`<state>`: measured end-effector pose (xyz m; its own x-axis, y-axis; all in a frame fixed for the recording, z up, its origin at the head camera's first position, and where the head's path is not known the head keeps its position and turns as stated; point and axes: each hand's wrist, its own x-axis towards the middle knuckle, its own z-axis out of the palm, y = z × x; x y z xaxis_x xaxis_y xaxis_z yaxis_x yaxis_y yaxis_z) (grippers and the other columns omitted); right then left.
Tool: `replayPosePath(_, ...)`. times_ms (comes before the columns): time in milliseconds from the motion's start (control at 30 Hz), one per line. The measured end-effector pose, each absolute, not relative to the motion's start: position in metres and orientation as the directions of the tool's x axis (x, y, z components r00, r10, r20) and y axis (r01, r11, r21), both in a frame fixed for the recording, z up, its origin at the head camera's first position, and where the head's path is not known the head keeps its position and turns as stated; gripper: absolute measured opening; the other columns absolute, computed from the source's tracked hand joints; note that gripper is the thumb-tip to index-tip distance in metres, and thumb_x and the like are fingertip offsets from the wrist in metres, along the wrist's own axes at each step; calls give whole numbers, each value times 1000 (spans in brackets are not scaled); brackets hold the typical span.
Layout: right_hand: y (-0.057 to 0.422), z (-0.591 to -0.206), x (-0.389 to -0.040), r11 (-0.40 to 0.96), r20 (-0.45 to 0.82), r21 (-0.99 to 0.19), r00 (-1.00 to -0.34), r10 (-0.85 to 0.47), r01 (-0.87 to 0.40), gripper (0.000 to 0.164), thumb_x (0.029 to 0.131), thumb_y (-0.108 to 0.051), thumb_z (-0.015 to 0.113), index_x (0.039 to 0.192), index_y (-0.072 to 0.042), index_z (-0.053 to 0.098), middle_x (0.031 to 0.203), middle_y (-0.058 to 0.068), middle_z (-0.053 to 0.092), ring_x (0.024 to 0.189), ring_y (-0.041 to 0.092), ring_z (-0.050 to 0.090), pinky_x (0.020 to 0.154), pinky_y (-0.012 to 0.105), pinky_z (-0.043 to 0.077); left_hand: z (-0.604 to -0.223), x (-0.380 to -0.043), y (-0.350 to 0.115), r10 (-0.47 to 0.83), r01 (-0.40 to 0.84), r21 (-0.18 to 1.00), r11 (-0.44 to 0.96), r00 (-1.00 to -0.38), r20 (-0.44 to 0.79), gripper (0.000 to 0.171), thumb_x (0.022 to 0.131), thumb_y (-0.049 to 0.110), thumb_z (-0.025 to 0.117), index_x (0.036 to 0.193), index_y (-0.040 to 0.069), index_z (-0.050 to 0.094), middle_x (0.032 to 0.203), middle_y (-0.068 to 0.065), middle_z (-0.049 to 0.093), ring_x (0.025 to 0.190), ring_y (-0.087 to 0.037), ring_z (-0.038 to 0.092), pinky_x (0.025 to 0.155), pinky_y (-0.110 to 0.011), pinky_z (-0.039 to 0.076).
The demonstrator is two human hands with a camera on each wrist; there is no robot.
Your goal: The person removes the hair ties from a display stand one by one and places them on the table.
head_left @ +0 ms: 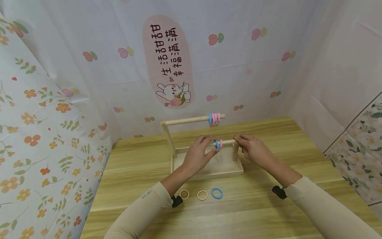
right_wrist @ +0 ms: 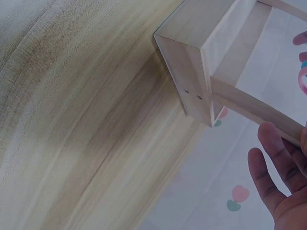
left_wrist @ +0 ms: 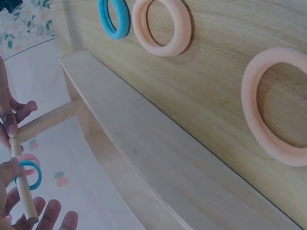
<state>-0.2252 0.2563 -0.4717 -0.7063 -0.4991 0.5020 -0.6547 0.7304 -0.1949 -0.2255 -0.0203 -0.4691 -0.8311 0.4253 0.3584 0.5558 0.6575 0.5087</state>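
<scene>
A wooden stand has two level rods above a shallow tray base. My left hand is at the free end of the lower rod, its thumb and fingers pinching a blue hair tie that encircles the rod. Just beyond it, toward the upright, a pink hair tie hangs on the same rod. My right hand grips the other end of that rod, where it meets the short upright. In the left wrist view, the blue hair tie touches the left thumb.
On the upper rod, one blue and several pink hair ties sit near its free end. In front of the stand, two peach hair ties and a blue one lie on the wooden table. Patterned cloth hangs behind.
</scene>
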Motion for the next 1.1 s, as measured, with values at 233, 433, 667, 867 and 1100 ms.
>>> replayPosePath(233, 257, -470, -223, 741, 482, -208, -726, -490, -638, 35, 95, 15, 73, 129, 6, 76, 101, 13, 72, 71, 19, 63, 62, 34, 56, -468, -226, -18, 415, 541, 524, 658, -841, 347, 48, 104, 39, 80, 145, 18, 70, 143, -4, 70, 132, -24, 71, 104, -46, 63)
replayPosePath(433, 256, -470, -223, 737, 483, -211, -724, -492, -642, 37, 93, 17, 72, 128, 5, 76, 101, 13, 72, 72, 20, 64, 62, 35, 57, -468, -226, -16, 422, 550, 511, 661, -835, 354, 44, 104, 40, 79, 143, 20, 70, 143, -2, 73, 137, -23, 69, 111, -45, 60)
replayPosePath(667, 255, -470, -222, 724, 515, -204, -702, -493, -659, 35, 93, 16, 75, 126, 5, 77, 99, 13, 72, 71, 18, 64, 61, 33, 57, -469, -227, -16, 431, 571, 511, 642, -821, 375, 41, 106, 38, 78, 142, 20, 71, 139, -1, 75, 133, -22, 71, 108, -43, 62)
replayPosePath(867, 254, -467, -220, 734, 506, -218, -717, -479, -643, 34, 94, 14, 76, 127, 6, 78, 99, 11, 73, 71, 16, 63, 62, 33, 57, -469, -227, -16, 437, 588, 497, 638, -808, 395, 41, 105, 35, 79, 141, 17, 71, 137, -2, 76, 131, -23, 73, 108, -43, 62)
replayPosePath(1100, 255, -467, -221, 728, 507, -212, -710, -488, -652, 34, 94, 14, 75, 127, 6, 78, 101, 12, 72, 71, 16, 62, 61, 33, 55, -469, -228, -15, 428, 590, 494, 638, -806, 409, 42, 104, 31, 81, 141, 15, 71, 135, -3, 77, 130, -23, 73, 106, -44, 62)
